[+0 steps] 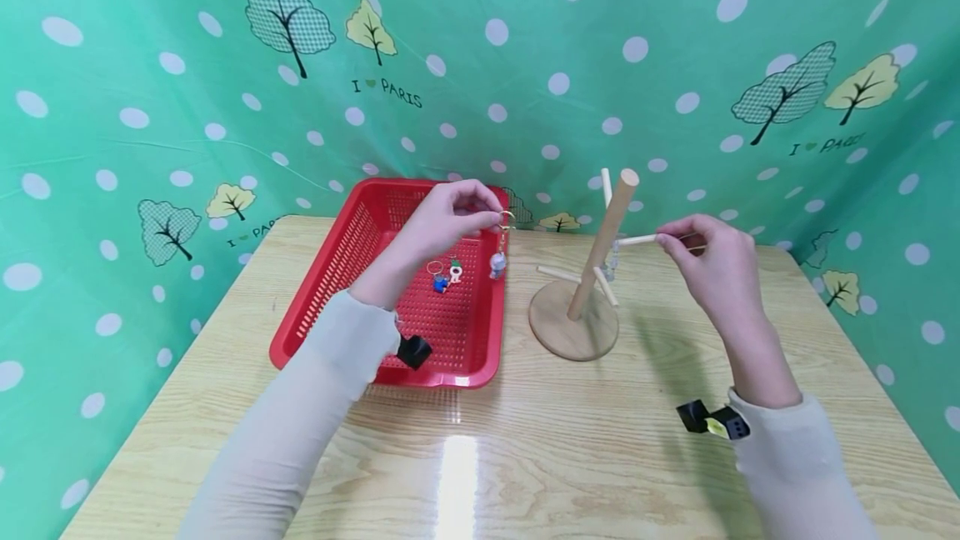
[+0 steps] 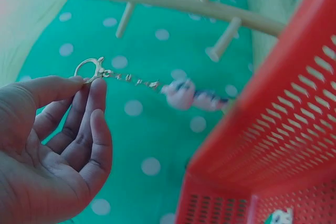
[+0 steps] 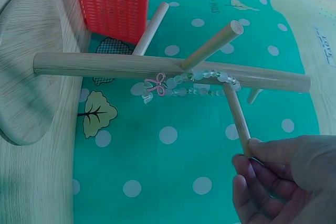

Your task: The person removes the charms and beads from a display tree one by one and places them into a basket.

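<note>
My left hand (image 1: 438,223) pinches the gold ring of a keychain (image 2: 181,95) between thumb and fingertips. From its short chain dangles a small pale figure with dark markings, beside the right rim of the red basket (image 1: 491,357). With thumb and fingers, my right hand (image 1: 716,265) pinches the outer end of a peg (image 3: 239,119) on the wooden stand (image 1: 600,252). Over that same peg, close to the post, hangs a strand of clear and pale beads (image 3: 181,92) with a pink bow charm (image 3: 157,84) at its lower end.
In the basket lie a blue keychain (image 1: 440,283) and a white-and-green one (image 1: 455,273). Several other pegs jut from the post, which rises from a round base (image 1: 555,340) on the wooden table (image 1: 570,448). A green dotted cloth (image 1: 495,140) hangs behind.
</note>
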Available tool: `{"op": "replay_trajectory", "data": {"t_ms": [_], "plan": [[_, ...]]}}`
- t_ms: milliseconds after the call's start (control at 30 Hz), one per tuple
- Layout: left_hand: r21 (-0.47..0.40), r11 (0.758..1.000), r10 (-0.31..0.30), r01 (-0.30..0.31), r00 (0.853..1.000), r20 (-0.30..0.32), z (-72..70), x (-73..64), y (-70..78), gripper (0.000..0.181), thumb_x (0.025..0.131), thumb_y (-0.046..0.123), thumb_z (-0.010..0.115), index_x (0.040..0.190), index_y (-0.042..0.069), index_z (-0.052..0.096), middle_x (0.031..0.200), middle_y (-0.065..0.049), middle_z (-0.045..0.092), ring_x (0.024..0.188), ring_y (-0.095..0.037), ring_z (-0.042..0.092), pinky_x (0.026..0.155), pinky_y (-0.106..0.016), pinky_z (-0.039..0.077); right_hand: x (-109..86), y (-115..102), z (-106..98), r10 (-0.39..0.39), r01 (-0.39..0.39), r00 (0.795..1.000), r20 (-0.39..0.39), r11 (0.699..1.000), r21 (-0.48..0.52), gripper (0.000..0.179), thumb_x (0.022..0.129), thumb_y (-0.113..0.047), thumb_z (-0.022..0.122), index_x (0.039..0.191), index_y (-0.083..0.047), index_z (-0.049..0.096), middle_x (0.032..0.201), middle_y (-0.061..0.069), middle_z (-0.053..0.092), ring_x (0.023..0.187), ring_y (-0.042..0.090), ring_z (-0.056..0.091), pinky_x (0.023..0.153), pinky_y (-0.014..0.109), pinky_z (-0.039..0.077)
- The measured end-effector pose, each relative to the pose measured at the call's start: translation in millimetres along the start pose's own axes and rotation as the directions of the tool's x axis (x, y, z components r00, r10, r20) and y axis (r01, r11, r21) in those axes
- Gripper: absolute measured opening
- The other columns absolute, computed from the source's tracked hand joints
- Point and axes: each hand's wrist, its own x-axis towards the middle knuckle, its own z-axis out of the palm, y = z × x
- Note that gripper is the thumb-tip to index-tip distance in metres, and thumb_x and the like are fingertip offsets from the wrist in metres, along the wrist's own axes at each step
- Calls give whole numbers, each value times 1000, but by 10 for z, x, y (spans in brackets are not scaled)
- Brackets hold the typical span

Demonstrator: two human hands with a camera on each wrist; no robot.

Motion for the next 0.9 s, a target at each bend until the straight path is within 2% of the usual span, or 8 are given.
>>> {"op": "replay_trajectory", "data": {"t_ms": [200, 467, 600, 667, 833, 900], "plan": [[-7, 998, -62, 61, 995, -77, -140, 21, -204, 17, 96, 19, 66, 107, 6, 66, 102, -5, 65, 100, -27, 65, 88, -33, 57, 3, -5, -8, 8, -8, 1000, 12, 1000, 6, 22, 97, -20, 66, 106, -1, 73, 98, 20, 73, 86, 30, 68, 61, 2, 38], [23, 994, -103, 107, 987, -125, -314, 45, -440, 23, 97, 21, 65, 112, 4, 63, 110, -13, 66, 108, -30, 64, 93, -36, 57, -8, 1, -8, 2, -3, 1000, 12, 1000, 11, 23, 97, -21, 65, 106, -1, 73, 98, 20, 73, 86, 31, 68, 62, 2, 38], [30, 990, -131, 136, 981, -144, -376, 48, -518, 21, 98, 19, 64, 112, 4, 62, 112, -14, 64, 112, -33, 63, 99, -46, 55, -7, 3, -8, -4, 4, 1000, 8, 1000, 9, 22, 97, -20, 65, 105, -1, 73, 98, 20, 73, 85, 30, 69, 63, 2, 38], [50, 988, -141, 149, 979, -145, -405, 49, -554, 21, 98, 18, 63, 113, 3, 62, 111, -14, 64, 112, -34, 62, 99, -45, 55, -7, 3, -9, -4, 4, 1000, 9, 1000, 9, 22, 97, -20, 66, 105, -1, 73, 98, 20, 73, 85, 30, 69, 63, 2, 38], [88, 981, -160, 174, 977, -140, -465, 40, -616, 19, 99, 17, 62, 112, 3, 61, 107, -12, 64, 111, -35, 62, 89, -32, 57, -7, 5, -15, 3, -3, 1000, 12, 1000, 10, 22, 97, -21, 66, 105, -1, 73, 98, 20, 73, 86, 32, 69, 64, 1, 37], [99, 979, -165, 179, 977, -138, -484, 40, -634, 18, 99, 16, 62, 110, 3, 62, 106, -11, 63, 109, -33, 63, 89, -33, 57, -6, 7, -17, 4, -5, 1000, 12, 1000, 8, 22, 97, -21, 66, 105, -1, 73, 98, 20, 73, 86, 32, 69, 64, 1, 37]]}}
